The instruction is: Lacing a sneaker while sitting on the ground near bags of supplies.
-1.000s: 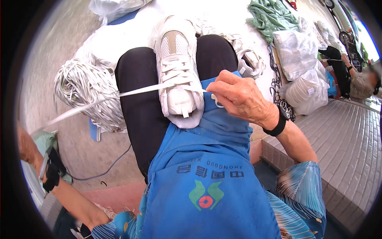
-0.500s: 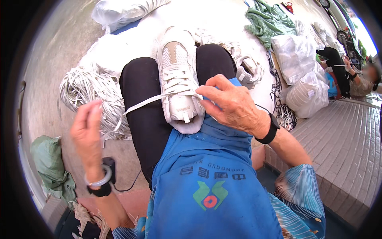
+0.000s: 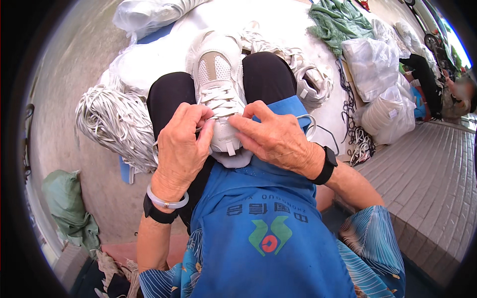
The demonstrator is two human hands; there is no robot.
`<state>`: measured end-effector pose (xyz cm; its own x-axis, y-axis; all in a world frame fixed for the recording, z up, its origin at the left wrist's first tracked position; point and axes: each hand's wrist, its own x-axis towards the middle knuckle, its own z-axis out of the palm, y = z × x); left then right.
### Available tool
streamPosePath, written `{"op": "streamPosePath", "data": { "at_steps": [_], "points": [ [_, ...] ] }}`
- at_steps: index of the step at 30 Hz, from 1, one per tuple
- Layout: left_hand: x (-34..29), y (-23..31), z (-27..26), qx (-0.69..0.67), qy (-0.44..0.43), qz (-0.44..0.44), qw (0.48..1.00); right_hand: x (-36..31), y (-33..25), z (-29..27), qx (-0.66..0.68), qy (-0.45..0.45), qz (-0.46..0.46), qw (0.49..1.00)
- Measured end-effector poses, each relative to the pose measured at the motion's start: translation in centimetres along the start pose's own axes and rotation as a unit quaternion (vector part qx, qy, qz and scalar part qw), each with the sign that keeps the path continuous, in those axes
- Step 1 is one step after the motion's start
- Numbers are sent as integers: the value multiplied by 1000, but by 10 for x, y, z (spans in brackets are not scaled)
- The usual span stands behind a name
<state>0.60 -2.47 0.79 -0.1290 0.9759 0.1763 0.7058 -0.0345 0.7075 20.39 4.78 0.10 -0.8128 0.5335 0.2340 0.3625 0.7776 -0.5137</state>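
A white and beige sneaker (image 3: 218,74) rests between my knees, toe away from me, its tongue and heel opening toward me. White shoelace (image 3: 218,98) criss-crosses its upper eyelets. At the left side of the top eyelets, my left hand (image 3: 183,141) is closed, thumb and forefinger pinching the shoelace. My right hand (image 3: 278,140) lies against the right side of the tongue, fingers bent together around the lace; its fingertips partly cover the eyelets. A loose loop of lace curves out behind my right hand.
A big bundle of white laces (image 3: 117,121) lies at the left. Other sneakers (image 3: 314,84) stand beyond my right knee. Clear plastic bags (image 3: 370,67), a green net cloth (image 3: 340,25) and dark laces lie at the right. Another person (image 3: 454,94) sits at far right.
My left hand has come in from the left to the shoe's tongue and now pinches the lace. My right hand has shifted slightly left over the eyelets. The stretched lace is no longer taut.
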Motion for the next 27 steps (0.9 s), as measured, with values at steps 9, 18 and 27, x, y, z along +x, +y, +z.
{"op": "streamPosePath", "data": {
  "at_steps": [9,18,27],
  "points": [
    [14,3,-17,116,-87,97,985,-3,-3,0,-8,-32,7,999],
    [17,-14,-39,184,-183,289,922,1,0,-1,39,-45,44,997],
    [10,-23,-43,195,-148,304,921,4,-4,-1,36,-28,69,997]
  ]
}}
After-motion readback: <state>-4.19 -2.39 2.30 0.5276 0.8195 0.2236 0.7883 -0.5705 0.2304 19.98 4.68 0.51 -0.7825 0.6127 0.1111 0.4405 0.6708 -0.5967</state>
